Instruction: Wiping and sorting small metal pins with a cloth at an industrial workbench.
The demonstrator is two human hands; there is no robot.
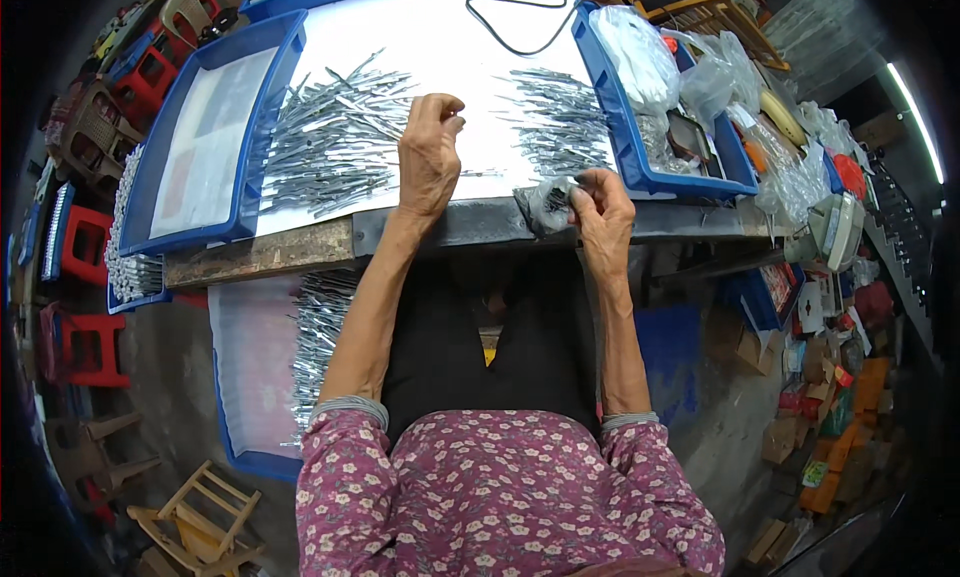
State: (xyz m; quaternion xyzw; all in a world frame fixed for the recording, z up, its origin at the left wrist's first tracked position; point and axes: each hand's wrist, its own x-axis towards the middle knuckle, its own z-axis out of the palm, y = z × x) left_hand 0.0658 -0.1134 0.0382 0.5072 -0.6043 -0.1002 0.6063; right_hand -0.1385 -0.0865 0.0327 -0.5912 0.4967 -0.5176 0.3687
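Observation:
My left hand (430, 157) is raised over the white table top (425, 37), its thumb and fingers drawn into a pinch; whatever sits between them is too small to make out. Beside it on the left spreads a large pile of thin grey metal strips (325, 142). At the table's front edge, my right hand (605, 222) pinches the rim of a small clear plastic bag (548, 209) with small dark pieces inside. A second pile of thin grey strips (560, 117) lies just beyond the bag.
A blue tray (250, 157) stands at left; another blue tray (630, 152) at right holds plastic bags. A black cord loop (515, 52) lies at the back. Below the table, a blue-rimmed tray (250, 377) holds more strips. Red stools (88, 245) stand at far left.

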